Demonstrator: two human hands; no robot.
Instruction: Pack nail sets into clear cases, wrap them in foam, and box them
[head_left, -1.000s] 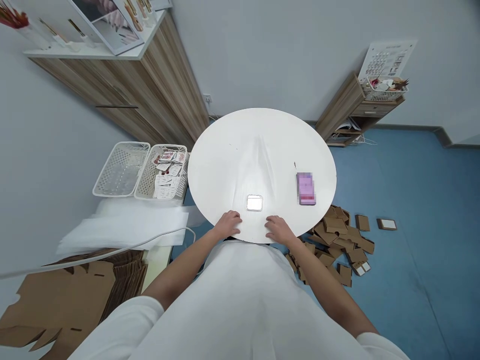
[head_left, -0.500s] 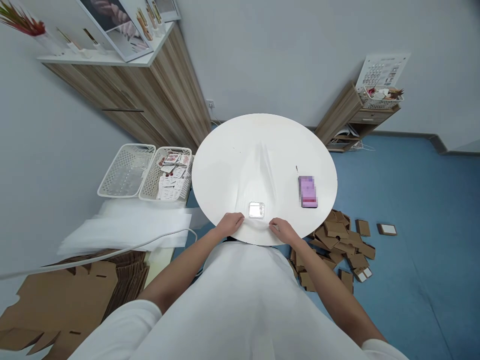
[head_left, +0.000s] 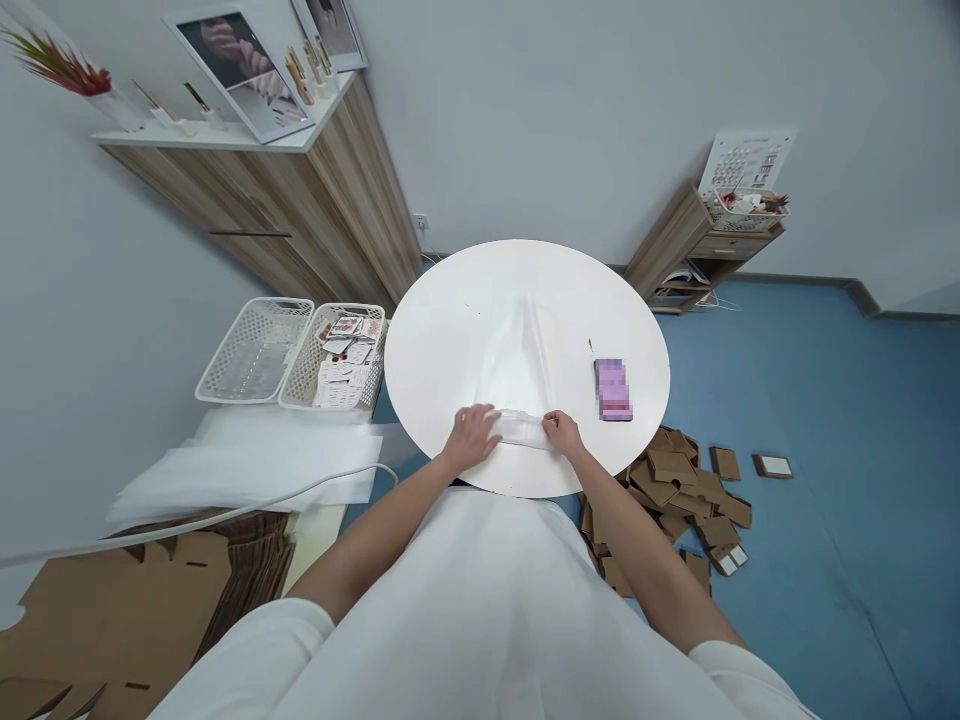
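Note:
A thin white translucent packing sheet [head_left: 516,355] lies lengthwise on the round white table [head_left: 435,340]. Its near end is folded over a small flat case, now hidden under the fold [head_left: 521,428]. My left hand [head_left: 471,437] grips the left end of this fold, thumb toward me and fingers on top. At the right end, my right hand [head_left: 562,432] pinches the fold between thumb and fingers. A purple box-shaped item [head_left: 613,390], blurred by pixels, lies on the table right of my hands.
Left of the table are two white baskets, one holding cards [head_left: 345,365], and a stack of white sheets [head_left: 255,460]. Flat cardboard blanks [head_left: 135,610] lie nearer me. Brown boxes [head_left: 682,480] are heaped on the floor at right. A white cable [head_left: 285,490] crosses the left side.
The near edge of the sheet has been folded over the clear case, which was visible before. Both hands have moved slightly away from me, onto the fold.

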